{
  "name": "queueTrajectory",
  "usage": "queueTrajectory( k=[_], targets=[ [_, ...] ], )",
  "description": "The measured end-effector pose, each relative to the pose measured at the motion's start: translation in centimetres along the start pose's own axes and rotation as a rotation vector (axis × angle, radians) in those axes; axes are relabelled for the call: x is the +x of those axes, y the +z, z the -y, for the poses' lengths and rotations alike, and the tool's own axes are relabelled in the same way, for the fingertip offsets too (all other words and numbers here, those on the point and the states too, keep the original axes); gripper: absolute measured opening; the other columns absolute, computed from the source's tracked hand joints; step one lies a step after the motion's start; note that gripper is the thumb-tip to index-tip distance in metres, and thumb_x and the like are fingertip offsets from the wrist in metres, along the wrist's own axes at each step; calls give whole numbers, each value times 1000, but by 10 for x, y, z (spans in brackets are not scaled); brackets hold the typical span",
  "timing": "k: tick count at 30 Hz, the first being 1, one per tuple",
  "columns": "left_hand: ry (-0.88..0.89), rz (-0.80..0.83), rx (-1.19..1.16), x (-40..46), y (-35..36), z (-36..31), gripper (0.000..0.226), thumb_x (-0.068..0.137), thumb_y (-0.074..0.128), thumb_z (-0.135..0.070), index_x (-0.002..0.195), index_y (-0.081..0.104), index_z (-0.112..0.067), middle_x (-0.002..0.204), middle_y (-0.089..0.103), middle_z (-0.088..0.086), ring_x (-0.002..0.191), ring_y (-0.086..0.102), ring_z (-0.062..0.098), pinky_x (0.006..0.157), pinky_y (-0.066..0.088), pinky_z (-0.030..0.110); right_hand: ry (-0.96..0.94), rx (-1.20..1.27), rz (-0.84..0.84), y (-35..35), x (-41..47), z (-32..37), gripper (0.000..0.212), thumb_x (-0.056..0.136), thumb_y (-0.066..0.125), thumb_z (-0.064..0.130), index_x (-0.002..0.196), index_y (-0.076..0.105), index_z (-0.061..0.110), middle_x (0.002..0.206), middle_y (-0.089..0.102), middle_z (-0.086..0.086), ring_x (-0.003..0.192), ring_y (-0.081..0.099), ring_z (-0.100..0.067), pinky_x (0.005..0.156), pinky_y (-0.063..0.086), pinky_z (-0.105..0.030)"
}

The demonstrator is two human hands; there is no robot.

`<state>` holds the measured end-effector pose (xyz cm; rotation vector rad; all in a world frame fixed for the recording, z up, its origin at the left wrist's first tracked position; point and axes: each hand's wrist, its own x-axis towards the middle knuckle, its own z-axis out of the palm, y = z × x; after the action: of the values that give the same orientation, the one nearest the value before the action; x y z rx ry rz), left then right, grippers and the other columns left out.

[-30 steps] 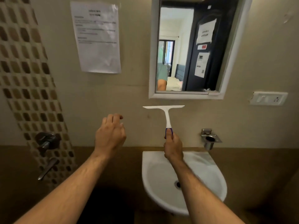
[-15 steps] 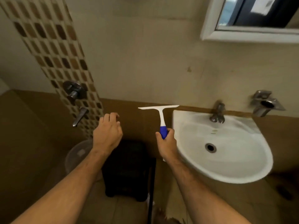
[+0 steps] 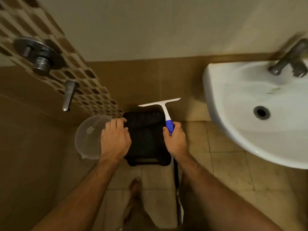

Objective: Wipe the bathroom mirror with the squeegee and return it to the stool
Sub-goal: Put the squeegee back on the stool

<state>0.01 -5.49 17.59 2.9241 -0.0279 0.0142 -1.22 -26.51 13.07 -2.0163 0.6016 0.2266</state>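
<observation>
The right hand (image 3: 176, 140) is clenched around the blue handle of the white plastic squeegee with its long flat blade (image 3: 162, 107), holding it up over the right edge of the black perforated plastic stool (image 3: 146, 139), the blade hanging past the stool's far right corner and not yet resting on anything. This looks like the return step, so the job now is to lower the tool flat onto the middle of the seat, blade lying level and well inside the edges, and only then let the fingers go; drop it this close to the right edge and it could slide to the tiled floor (image 3: 225, 164). The right wrist is cocked, thumb along the handle, forearm reaching down. The left hand (image 3: 115, 139) is released and empty, palm down, fingers curled over the stool's far left corner, seemingly steadying it, just beside the clear round plastic bucket (image 3: 86, 139).
</observation>
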Motion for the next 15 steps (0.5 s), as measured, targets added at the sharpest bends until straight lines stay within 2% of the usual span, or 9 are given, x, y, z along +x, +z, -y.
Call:
queueTrajectory(
  k=[3, 7, 12, 15],
  targets=[
    [23, 32, -14, 20, 45, 31, 27, 92, 59, -17, 117, 57, -9, 112, 58, 15, 105, 52, 37, 82, 45, 49, 46, -74, -74, 49, 14, -25, 40, 96, 58, 35, 126, 51, 9, 114, 64, -12, 97, 63, -29, 81, 47, -35],
    [92, 53, -6, 33, 91, 65, 29, 91, 58, -18, 119, 56, -11, 113, 57, 14, 105, 52, 36, 83, 45, 50, 116, -122, -116, 110, 24, -55, 42, 95, 58, 33, 128, 53, 7, 116, 65, -19, 102, 63, -38, 82, 47, -37],
    [91, 105, 0, 45, 134, 94, 34, 92, 57, -19, 125, 56, -11, 118, 57, 14, 108, 51, 36, 86, 44, 48, 195, -61, -116, 166, 46, -78, 41, 96, 56, 38, 128, 50, 13, 114, 64, -11, 97, 64, -30, 79, 45, -33],
    [88, 113, 22, 44, 158, 104, 35, 92, 54, -21, 125, 57, -10, 117, 57, 15, 106, 52, 36, 85, 43, 47, 210, -39, -116, 188, 63, -89, 40, 96, 55, 40, 127, 48, 15, 113, 64, -9, 97, 64, -25, 81, 51, -36]
  ],
)
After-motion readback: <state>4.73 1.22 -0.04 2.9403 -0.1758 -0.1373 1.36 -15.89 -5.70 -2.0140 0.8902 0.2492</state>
